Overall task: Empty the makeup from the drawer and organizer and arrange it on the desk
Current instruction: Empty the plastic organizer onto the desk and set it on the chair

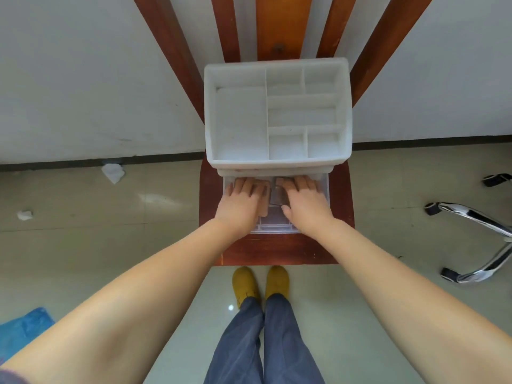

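A white organizer [210,112] with bare top compartments stands on a red-brown wooden chair seat [277,250]. Its clear plastic drawer [277,228] is pulled out toward me. Both my hands reach into the drawer. My left hand [241,200] lies over a tan compact [264,207], fingers curled over its far edge. My right hand [304,200] covers a dark brown compact [278,194], with the thumb at its near edge and the fingers over the far edge. The hands hide the rest of the drawer's contents.
The chair's slatted back [271,26] rises behind the organizer against a white wall. A chrome office-chair base [476,217] stands on the floor at right. Crumpled tissues [113,171] and a blue plastic sheet [22,331] lie at left. My yellow shoes [260,284] stand just before the chair.
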`<state>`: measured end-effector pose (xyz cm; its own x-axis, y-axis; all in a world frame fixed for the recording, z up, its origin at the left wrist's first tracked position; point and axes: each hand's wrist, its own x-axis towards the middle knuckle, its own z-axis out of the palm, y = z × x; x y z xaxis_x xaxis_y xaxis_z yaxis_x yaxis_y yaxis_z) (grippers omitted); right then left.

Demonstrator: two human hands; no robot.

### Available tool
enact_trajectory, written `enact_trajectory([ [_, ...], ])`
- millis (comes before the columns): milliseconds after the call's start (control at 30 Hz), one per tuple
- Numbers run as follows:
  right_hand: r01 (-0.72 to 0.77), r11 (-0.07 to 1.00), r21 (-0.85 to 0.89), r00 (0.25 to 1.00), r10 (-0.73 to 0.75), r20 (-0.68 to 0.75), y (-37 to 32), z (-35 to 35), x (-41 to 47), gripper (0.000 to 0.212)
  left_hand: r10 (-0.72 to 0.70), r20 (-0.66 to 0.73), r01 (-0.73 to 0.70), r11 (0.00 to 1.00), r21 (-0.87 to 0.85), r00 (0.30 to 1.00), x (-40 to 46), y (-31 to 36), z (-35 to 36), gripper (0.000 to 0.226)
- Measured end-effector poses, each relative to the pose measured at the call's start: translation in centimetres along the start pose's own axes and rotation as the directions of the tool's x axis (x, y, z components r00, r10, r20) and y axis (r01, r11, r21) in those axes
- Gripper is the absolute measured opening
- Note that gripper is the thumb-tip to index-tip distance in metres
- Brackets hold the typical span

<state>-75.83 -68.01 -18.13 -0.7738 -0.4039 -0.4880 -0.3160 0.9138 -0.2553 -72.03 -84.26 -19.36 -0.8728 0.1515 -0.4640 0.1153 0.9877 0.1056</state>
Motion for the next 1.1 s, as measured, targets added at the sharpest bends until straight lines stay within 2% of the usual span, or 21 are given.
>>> enact_trajectory([
  [33, 0.023, 0.997, -0.074, 0.999, -0.020, 0.033, 0.3, 0.8, 0.8, 0.065, -0.013, 0.038, 0.011, 0.999, 0.037, 0.999, 0.7, 0.0, 0.3, 0.079],
  [100, 0.039, 0.993, -0.113, 0.999, -0.037, 0.017, 1.0, 2.0, 1.7, 0.072, -0.032, 0.083, 0.022, 0.993, 0.118, 0.996, 1.3, 0.0, 1.0, 0.087],
  [200, 0.078, 0.985, -0.155, 0.995, -0.088, -0.057, 1.7, 2.6, 2.1, 0.068, 0.013, 0.036, -0.020, 0.977, 0.212, 0.999, 1.7, -0.1, 1.6, 0.086],
  [300, 0.110, 0.980, -0.168, 0.989, -0.124, -0.075, 1.9, 2.2, 1.9, 0.066, 0.076, -0.012, -0.072, 0.979, 0.192, 0.997, 1.6, -0.3, 1.5, 0.086],
  [433, 0.068, 0.998, -0.016, 0.997, -0.068, -0.035, 2.0, 0.5, 0.5, 0.062, 0.053, -0.010, -0.052, 0.998, 0.036, 0.999, -0.2, -0.3, 0.3, 0.091],
  [533, 0.055, 0.985, 0.164, 0.998, -0.051, -0.030, 1.7, -1.4, -1.2, 0.063, 0.031, -0.014, -0.033, 0.979, -0.201, 0.999, -2.3, -0.5, -1.5, 0.092],
  [633, 0.101, 0.932, 0.349, 0.994, -0.105, -0.007, 1.6, -3.1, -4.0, 0.069, 0.079, -0.024, -0.082, 0.939, -0.335, 0.997, -5.2, -0.8, -2.7, 0.098],
  [700, 0.163, 0.909, 0.384, 0.980, -0.194, 0.042, 1.5, -3.3, -6.3, 0.074, 0.172, 0.019, -0.157, 0.931, -0.329, 0.985, -7.4, -0.5, -2.2, 0.102],
  [800, 0.219, 0.928, 0.301, 0.927, -0.294, 0.233, 1.5, -1.6, -8.9, 0.076, 0.312, 0.245, -0.255, 0.937, -0.237, 0.918, -9.5, 0.3, -0.3, 0.096],
  [900, 0.197, 0.970, 0.142, 0.868, -0.240, 0.435, 1.9, 0.4, -8.6, 0.084, 0.251, 0.389, -0.190, 0.963, -0.189, 0.886, -8.9, 0.7, 1.2, 0.096],
  [967, 0.152, 0.981, 0.122, 0.872, -0.191, 0.451, 2.1, 0.6, -7.7, 0.080, 0.194, 0.382, -0.112, 0.968, -0.226, 0.904, -8.1, 1.0, 1.5, 0.099],
  [1033, 0.143, 0.982, 0.121, 0.869, -0.183, 0.460, 2.0, 0.7, -6.9, 0.076, 0.188, 0.372, -0.108, 0.968, -0.227, 0.909, -7.6, 1.3, 1.7, 0.100],
  [1100, 0.158, 0.983, 0.092, 0.857, -0.183, 0.482, 1.8, 0.8, -6.8, 0.082, 0.177, 0.370, -0.106, 0.973, -0.204, 0.912, -7.5, 1.5, 1.7, 0.101],
])
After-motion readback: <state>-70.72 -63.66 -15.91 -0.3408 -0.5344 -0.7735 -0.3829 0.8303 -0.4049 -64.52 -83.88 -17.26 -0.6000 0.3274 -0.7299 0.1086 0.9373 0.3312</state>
